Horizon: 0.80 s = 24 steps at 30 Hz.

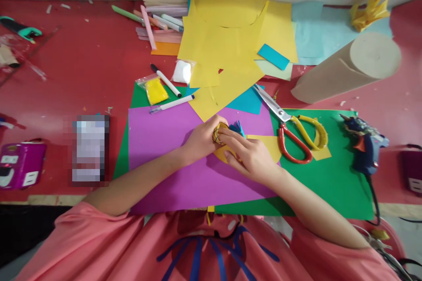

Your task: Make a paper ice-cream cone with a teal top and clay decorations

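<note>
My left hand (201,139) and my right hand (248,154) meet over a purple paper sheet (171,158) on the red table. Both close on a small yellow paper piece (220,131) with dark lines on it. Blue paper fringe (238,128) sticks up behind my right fingers. A flat yellow paper shape (272,144) lies under my right hand. Red-and-yellow-handled scissors (290,129) rest just right of my right hand on a green sheet (332,175).
A blue glue gun (364,145) lies at the green sheet's right edge. Yellow sheets (227,39), markers (166,81), a pen pile (161,13), small bags and a beige roll (349,68) sit farther back. A purple box (20,164) stands at the left.
</note>
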### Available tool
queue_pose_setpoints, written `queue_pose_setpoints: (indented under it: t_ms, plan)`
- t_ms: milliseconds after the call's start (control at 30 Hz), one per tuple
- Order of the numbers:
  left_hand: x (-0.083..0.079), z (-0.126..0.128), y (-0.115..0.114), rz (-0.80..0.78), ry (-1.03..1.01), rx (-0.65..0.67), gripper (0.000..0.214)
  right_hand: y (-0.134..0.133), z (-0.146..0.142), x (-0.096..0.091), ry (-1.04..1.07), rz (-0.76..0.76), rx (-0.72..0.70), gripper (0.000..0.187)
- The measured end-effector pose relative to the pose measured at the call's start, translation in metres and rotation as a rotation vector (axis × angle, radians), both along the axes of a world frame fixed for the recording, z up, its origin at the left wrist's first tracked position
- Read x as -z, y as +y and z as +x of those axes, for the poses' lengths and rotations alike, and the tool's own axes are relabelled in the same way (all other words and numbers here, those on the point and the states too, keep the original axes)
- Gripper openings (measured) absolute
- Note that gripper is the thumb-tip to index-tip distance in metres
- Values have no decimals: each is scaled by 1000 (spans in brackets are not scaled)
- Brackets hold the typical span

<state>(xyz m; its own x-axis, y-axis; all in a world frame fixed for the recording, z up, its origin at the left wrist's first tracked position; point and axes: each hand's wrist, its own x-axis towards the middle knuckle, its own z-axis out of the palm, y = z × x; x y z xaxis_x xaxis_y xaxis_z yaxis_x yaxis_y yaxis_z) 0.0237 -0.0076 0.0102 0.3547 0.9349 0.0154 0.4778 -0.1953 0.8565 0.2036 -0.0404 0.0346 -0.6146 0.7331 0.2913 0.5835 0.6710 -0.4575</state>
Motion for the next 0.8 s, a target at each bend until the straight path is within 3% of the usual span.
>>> queue_pose_setpoints:
  t_ms: [100, 267, 333, 500, 800]
  plan:
    - [3, 0, 4, 52, -53, 27, 24, 2, 3, 0, 8, 57, 15, 32]
    - [7, -2, 8, 182, -107, 65, 9, 5, 7, 6, 7, 219, 9, 25]
    - [6, -2, 8, 162, -79, 51, 9, 4, 7, 7, 4, 258, 8, 23]
    - [0, -3, 5, 32, 17, 57, 9, 1, 3, 2, 8, 244, 17, 18]
    - [0, -4, 4, 85, -9, 42, 12, -2, 0, 3, -30, 186, 14, 22]
